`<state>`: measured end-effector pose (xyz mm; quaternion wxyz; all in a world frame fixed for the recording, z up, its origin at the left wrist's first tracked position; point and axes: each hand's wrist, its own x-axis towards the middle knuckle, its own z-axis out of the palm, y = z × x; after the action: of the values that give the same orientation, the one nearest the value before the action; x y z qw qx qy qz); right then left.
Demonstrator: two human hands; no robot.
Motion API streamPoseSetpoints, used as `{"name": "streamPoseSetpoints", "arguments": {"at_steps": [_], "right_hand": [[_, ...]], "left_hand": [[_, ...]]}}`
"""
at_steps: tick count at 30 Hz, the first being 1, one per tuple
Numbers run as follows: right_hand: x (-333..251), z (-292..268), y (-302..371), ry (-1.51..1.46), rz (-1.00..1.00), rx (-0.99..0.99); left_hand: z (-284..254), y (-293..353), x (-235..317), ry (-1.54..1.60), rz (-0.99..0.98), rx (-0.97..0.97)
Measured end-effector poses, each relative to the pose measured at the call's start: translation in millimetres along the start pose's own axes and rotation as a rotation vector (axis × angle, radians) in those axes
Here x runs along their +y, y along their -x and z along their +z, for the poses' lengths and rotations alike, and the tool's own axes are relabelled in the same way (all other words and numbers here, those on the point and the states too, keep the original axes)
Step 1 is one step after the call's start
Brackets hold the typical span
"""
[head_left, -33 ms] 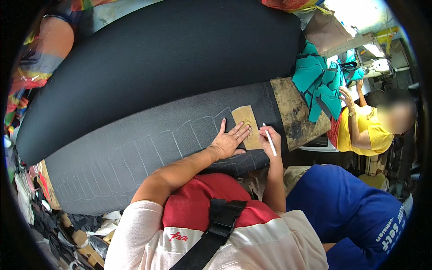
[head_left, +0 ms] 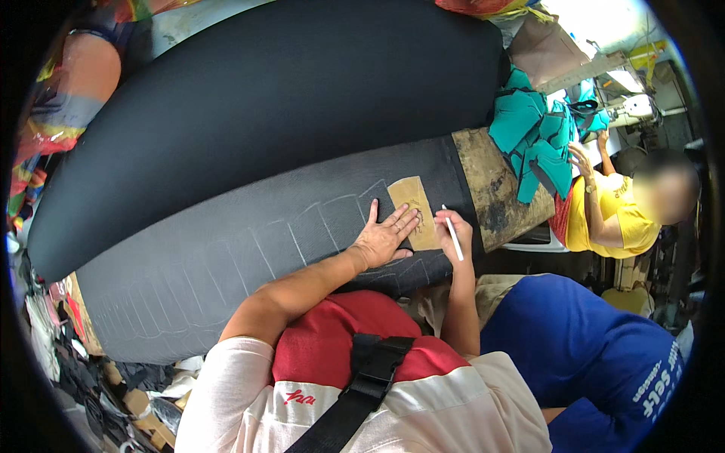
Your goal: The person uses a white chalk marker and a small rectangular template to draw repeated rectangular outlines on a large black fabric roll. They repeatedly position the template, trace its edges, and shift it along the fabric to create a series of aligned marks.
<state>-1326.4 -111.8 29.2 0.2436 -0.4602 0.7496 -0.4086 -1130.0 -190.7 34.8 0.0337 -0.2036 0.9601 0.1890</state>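
Note:
My left hand [head_left: 384, 240] lies flat with fingers spread, its fingertips pressing on a tan cardboard pattern piece [head_left: 424, 198] that has handwriting on it. The piece rests on dark grey fabric [head_left: 226, 253] spread along the table. In my right hand [head_left: 462, 235] is a slim white marking pen [head_left: 454, 238], pinched between thumb and fingers. Its tip is just beyond the pattern's right edge; whether it touches the cloth I cannot tell. A row of pale drawn outlines runs leftward over the fabric from the pattern.
A thick black fabric roll [head_left: 287, 83] lies along the far side. The bare wooden table end [head_left: 498, 189] shows at right, with teal cut pieces [head_left: 521, 121] heaped beyond. A person in yellow [head_left: 612, 215] sits at a sewing machine [head_left: 633, 109]. Blue cloth [head_left: 574, 340] is close at my right.

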Motion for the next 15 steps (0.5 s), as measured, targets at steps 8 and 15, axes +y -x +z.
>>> {"name": "streamPoseSetpoints", "arguments": {"at_steps": [8,15], "right_hand": [[-33,14,-40,-0.112,-0.010,0.009],[-51,56,-67,-0.078,-0.029,-0.098]], "left_hand": [[4,-7,2,0.075,0.010,0.076],[4,-4,-3,0.151,-0.027,0.020]]}}
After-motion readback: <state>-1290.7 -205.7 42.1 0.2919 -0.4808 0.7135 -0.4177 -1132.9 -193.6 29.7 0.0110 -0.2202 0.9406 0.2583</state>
